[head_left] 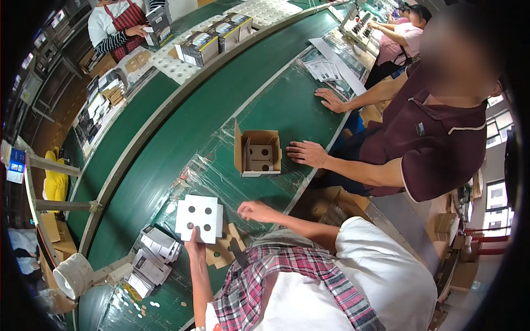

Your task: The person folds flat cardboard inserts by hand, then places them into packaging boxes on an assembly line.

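Observation:
My left hand [193, 244] grips the lower edge of a white cardboard insert [199, 217] with several round holes in it. Its thumb lies on the face and the other fingers are hidden behind. Brown cardboard inserts [234, 238] with holes lie beneath and beside it, close to my apron. My right hand [256, 211] hovers over the plastic-covered bench, fingers loosely bent and apart, holding nothing I can see. Beyond it stands an open cardboard box [240, 149] with a holed brown insert inside.
Across the bench a person in a maroon shirt [441, 140] rests both hands on it. Stacks of printed leaflets [152, 262] lie left of me. A curved metal rail [127, 154] borders the green belt. Printed boxes [199, 48] stand beyond, near a person in a striped apron [128, 25].

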Motion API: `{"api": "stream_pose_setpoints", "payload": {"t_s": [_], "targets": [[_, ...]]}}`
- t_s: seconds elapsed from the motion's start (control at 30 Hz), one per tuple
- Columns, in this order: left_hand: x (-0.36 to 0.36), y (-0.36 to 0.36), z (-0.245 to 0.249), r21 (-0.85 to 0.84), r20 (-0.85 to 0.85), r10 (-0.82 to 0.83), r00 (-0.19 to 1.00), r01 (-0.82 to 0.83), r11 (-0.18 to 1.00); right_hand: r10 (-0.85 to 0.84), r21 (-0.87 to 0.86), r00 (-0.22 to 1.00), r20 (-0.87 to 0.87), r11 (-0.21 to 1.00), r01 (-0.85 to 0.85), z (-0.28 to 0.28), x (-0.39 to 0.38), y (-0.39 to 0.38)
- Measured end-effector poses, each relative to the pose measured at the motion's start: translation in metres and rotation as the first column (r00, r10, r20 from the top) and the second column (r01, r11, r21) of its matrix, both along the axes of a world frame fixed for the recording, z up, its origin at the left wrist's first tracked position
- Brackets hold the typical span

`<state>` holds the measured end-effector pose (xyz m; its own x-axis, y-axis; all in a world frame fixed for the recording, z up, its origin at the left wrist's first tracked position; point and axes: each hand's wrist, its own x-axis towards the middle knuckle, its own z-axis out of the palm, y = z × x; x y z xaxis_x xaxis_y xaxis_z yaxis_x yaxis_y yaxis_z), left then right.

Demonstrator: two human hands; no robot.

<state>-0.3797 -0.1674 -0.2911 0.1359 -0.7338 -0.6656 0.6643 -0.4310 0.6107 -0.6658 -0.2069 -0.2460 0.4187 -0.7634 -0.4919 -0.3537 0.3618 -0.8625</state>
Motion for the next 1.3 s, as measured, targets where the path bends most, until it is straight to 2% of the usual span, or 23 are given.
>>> {"api": "stream_pose_setpoints", "payload": {"t_s": [0.27,0.33,0.37,0.43,0.47,0.5,0.57,0.63,0.7,0.77,0.8,0.9,0.93,1.0,1.03,1.07,1.1,1.13,1.17,1.2,1.23,1.27,1.3], "targets": [[0.017,-0.001,-0.013,0.047,-0.115,-0.055,0.992,0.060,0.997,0.099,-0.053,0.988,-0.122,0.993,-0.106,-0.013,-0.013,0.012],[0.025,0.000,-0.019,0.103,-0.115,-0.073,0.991,0.085,0.991,0.013,-0.007,0.995,-0.095,1.000,-0.014,-0.012,-0.027,0.018],[0.022,-0.001,-0.005,0.161,-0.101,-0.080,0.992,0.096,0.982,-0.052,0.021,0.995,-0.090,0.998,0.054,-0.012,-0.037,0.026],[0.037,0.004,-0.024,0.087,-0.150,-0.184,0.971,0.198,0.976,-0.214,0.051,0.974,-0.072,0.975,0.217,-0.032,-0.070,0.047],[0.030,0.002,-0.014,0.179,-0.070,-0.126,0.990,0.136,0.974,-0.296,0.072,0.954,-0.044,0.952,0.299,-0.044,-0.086,0.060],[0.033,0.003,-0.016,0.208,-0.011,-0.158,0.987,0.156,0.965,-0.377,0.095,0.926,-0.012,0.922,0.376,-0.056,-0.099,0.076],[0.042,0.006,-0.014,0.284,0.009,-0.111,0.994,0.103,0.953,-0.669,0.179,0.739,0.082,0.739,0.650,-0.070,-0.131,0.119],[0.035,0.013,0.004,0.291,0.240,-0.287,0.927,0.213,0.933,-0.883,0.141,0.467,0.051,0.469,0.872,-0.086,-0.154,0.170],[0.035,0.021,0.010,0.298,0.399,-0.413,0.818,0.311,0.903,-0.982,0.153,0.179,0.058,0.186,0.971,-0.086,-0.164,0.231],[0.047,0.029,0.008,0.308,0.503,-0.495,0.708,0.388,0.869,-0.995,0.190,0.021,-0.102,0.001,0.982,-0.106,-0.165,0.286],[0.042,0.033,0.015,0.288,0.612,-0.509,0.606,0.428,0.856,-0.982,0.203,-0.050,-0.182,-0.087,0.975,-0.119,-0.163,0.309],[0.035,0.033,0.021,0.258,0.835,-0.475,0.280,0.562,0.785,-0.942,0.160,-0.169,-0.291,-0.222,0.962,-0.156,-0.161,0.356],[0.021,0.037,0.033,0.276,0.862,-0.454,0.225,0.543,0.793,-0.936,0.126,-0.211,-0.283,-0.254,0.959,-0.165,-0.160,0.362],[0.026,0.029,0.023,0.339,0.847,-0.509,0.152,0.583,0.738,-0.958,0.140,-0.286,-0.032,-0.288,0.947,-0.198,-0.150,0.382],[0.032,0.025,0.021,0.356,0.849,-0.513,0.128,0.579,0.734,-0.948,0.162,-0.296,0.115,-0.276,0.947,-0.212,-0.148,0.382],[0.033,0.025,0.017,0.356,0.858,-0.501,0.115,0.571,0.740,-0.964,0.232,-0.266,0.009,-0.256,0.938,-0.204,-0.150,0.377],[0.026,0.028,0.019,0.368,0.881,-0.471,0.054,0.547,0.752,-0.967,0.240,-0.187,0.170,-0.143,0.960,-0.218,-0.147,0.389],[0.016,0.031,0.027,0.347,0.885,-0.459,0.081,0.542,0.766,-0.970,0.286,-0.214,0.119,-0.173,0.943,-0.208,-0.142,0.384],[0.016,0.032,0.024,0.318,0.904,-0.424,0.055,0.574,0.754,-0.963,0.324,-0.255,0.092,-0.213,0.922,-0.207,-0.134,0.384],[0.008,0.029,0.026,0.357,0.908,-0.418,-0.018,0.552,0.753,-0.993,0.357,0.020,-0.117,-0.023,0.934,-0.219,-0.143,0.391],[0.004,0.028,0.023,0.359,0.915,-0.402,-0.046,0.549,0.755,-0.999,0.324,-0.025,-0.048,-0.039,0.945,-0.190,-0.136,0.384],[-0.001,0.030,0.024,0.349,0.917,-0.397,-0.031,0.541,0.765,-0.996,0.352,0.043,-0.074,0.014,0.936,-0.199,-0.138,0.393],[-0.006,0.031,0.025,0.339,0.919,-0.394,-0.015,0.541,0.770,-0.995,0.384,0.050,-0.086,0.013,0.923,-0.194,-0.137,0.395]]}}
